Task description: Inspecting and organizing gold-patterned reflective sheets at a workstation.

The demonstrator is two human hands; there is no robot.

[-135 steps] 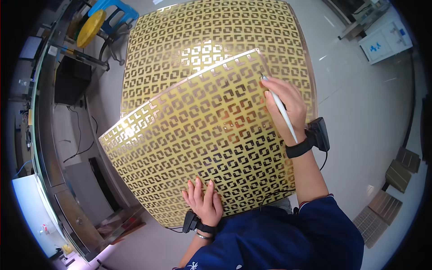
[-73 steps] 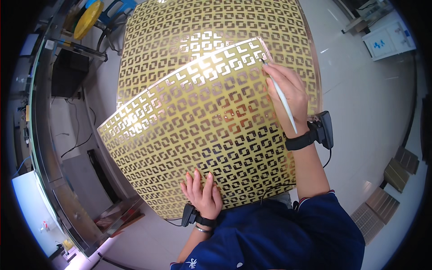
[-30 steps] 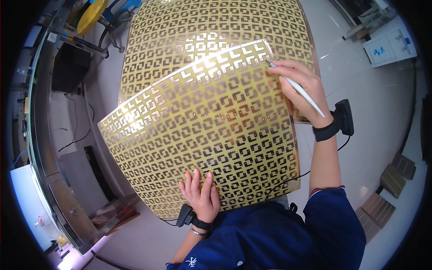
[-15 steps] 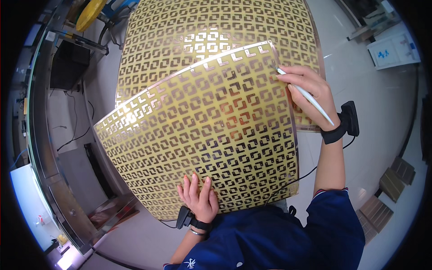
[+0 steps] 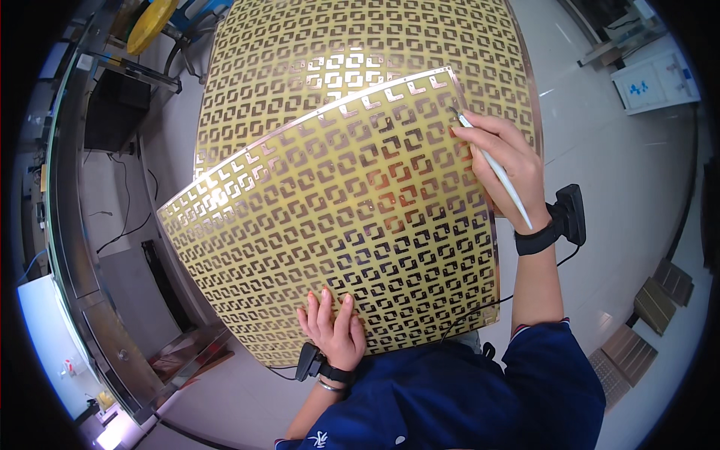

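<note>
A large yellow-green circuit board panel (image 5: 247,277) with rows of copper-coloured angular shapes lies tilted across in front of me. It overlaps a second, similar panel (image 5: 360,30) farther off. My left hand (image 5: 336,334) rests on the near part of the upper panel, palm down, fingers stretched out. In a pen grip, my right hand (image 5: 510,161) holds a slim white pen-shaped tool (image 5: 508,187) with a dark, narrow tip. The tip is at the upper panel's far right corner, among the copper shapes; whether it touches cannot be told.
A metal-framed bench (image 5: 79,255) runs along the left, with a black box (image 5: 116,109) beside it. A yellow round seat (image 5: 152,24) stands at the far left. To the right are a white box (image 5: 656,84) and several brownish slabs (image 5: 628,352). A black cable (image 5: 480,306) crosses the panel.
My right hand has moved slightly left and nearer to me, and the tool has shifted left with it. My left hand and the panels stay almost where they were.
</note>
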